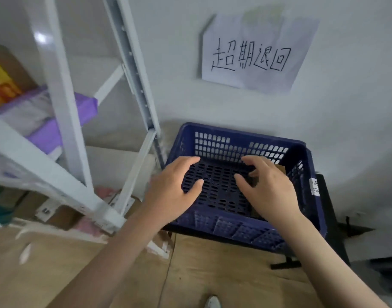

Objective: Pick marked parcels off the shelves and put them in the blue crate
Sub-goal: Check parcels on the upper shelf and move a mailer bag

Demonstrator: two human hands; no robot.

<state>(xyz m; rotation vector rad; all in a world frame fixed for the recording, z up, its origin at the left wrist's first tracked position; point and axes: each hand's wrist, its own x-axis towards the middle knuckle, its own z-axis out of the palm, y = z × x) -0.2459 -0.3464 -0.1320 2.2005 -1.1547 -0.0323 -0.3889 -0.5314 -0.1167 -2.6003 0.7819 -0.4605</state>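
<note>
While both the left hand (172, 187) and right hand (272, 190) hover loose-fingered and holding nothing over the blue crate (310, 174), where a brown parcel (280, 168) lies beneath the right, the drop looks finished and the shelves (57, 90) call next.

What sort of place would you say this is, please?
Probably a parcel pickup or storage room: parcels lie on a white metal shelf, a blue crate stands by the wall, and a handwritten sign hangs above it.

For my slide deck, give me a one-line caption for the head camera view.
Both hands, left hand and right hand, hover open over the blue crate beneath a handwritten wall sign.
</note>
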